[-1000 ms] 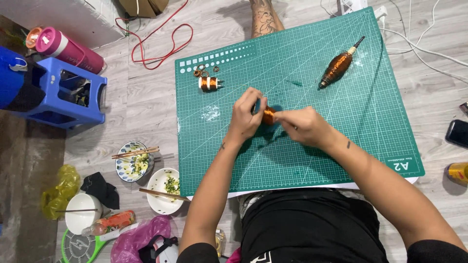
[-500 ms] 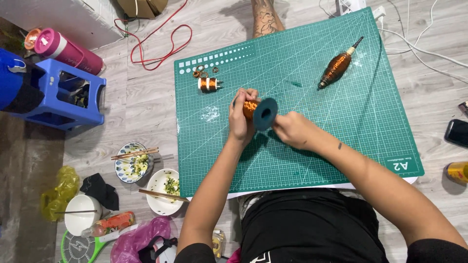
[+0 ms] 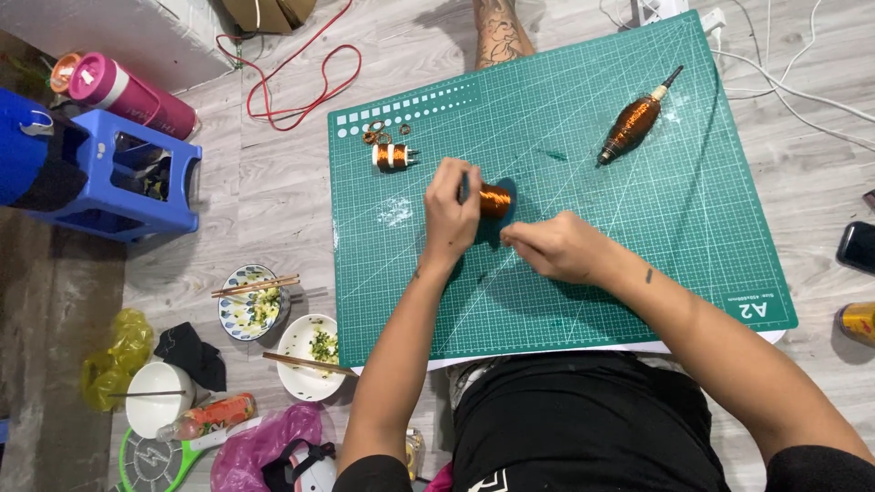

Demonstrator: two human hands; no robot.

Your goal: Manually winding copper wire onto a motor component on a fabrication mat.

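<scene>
A person sits on the floor over a green cutting mat [image 3: 638,273] that lies on grey floorboards. The left hand [image 3: 451,214] is closed around a spool of copper wire [image 3: 495,200], gripping it at its left end and holding it just above the middle of the mat, with the spool's dark blue flange facing right. The right hand [image 3: 551,246] sits just to the right and nearer the body, its fingers pinched together beside the flange; whether a strand of wire is caught between them is too fine to tell.

Farther away on the mat, to the left of the hands, lies a small wound coil [image 3: 394,156] with pale bands, and just beyond it a few tiny loose copper rings [image 3: 374,135]. At the far right of the mat rests a long tapered bobbin of copper wire [image 3: 633,123], lying on a slant with its thin tip pointing away.

Off the mat to the left, two bowls with food scraps [image 3: 248,308] and chopsticks sit on the floor, with a blue plastic stool [image 3: 118,182] and a pink bottle [image 3: 128,91] beyond them. A red cable [image 3: 301,87] loops on the floor at the far side. A dark phone [image 3: 857,246] lies at the right edge.
</scene>
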